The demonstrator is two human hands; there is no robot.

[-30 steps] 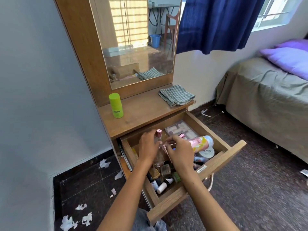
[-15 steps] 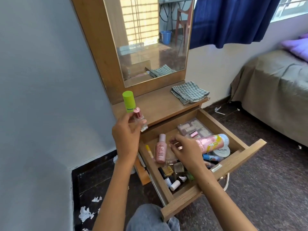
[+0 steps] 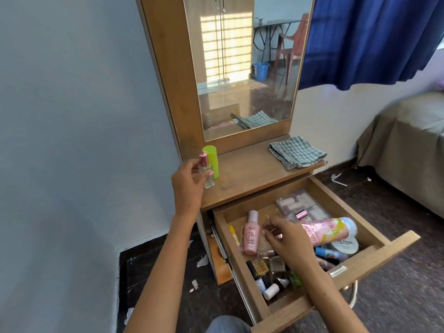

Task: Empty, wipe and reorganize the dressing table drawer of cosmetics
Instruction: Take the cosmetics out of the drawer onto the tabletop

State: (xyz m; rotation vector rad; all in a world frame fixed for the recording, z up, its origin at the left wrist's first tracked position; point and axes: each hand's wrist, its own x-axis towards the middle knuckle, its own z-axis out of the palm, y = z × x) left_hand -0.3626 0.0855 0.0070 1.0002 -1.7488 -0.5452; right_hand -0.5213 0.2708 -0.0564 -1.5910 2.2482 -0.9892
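Pale grey walls are framing a wooden dressing table [image 3: 252,174] with a tall mirror [image 3: 247,68], and a dark blue curtain [image 3: 374,37] is hanging to its right above a bed draped in an olive sheet [image 3: 413,140]. On the tabletop a folded grey checked cloth [image 3: 296,152] is lying at the right end, while a lime green cylindrical bottle [image 3: 211,161] is standing upright at the left end. The left hand [image 3: 188,182] is gripping a small clear glass perfume bottle with a pink metallic cap [image 3: 207,171], holding it upright just in front of the green bottle, its base at or just above the tabletop; whether it is touching the wood cannot be told. Below, the open wooden drawer [image 3: 374,258] is sitting pulled out and crowded with cosmetics. The right hand [image 3: 288,241] is reaching into it with fingers curled and pinching at something thin; what it is holding cannot be told. Just left of that hand a pink plastic bottle [image 3: 251,233] is lying flat, and a pink and yellow tube [image 3: 329,230] is lying to its right, beside a clear plastic palette case [image 3: 300,205] at the back.
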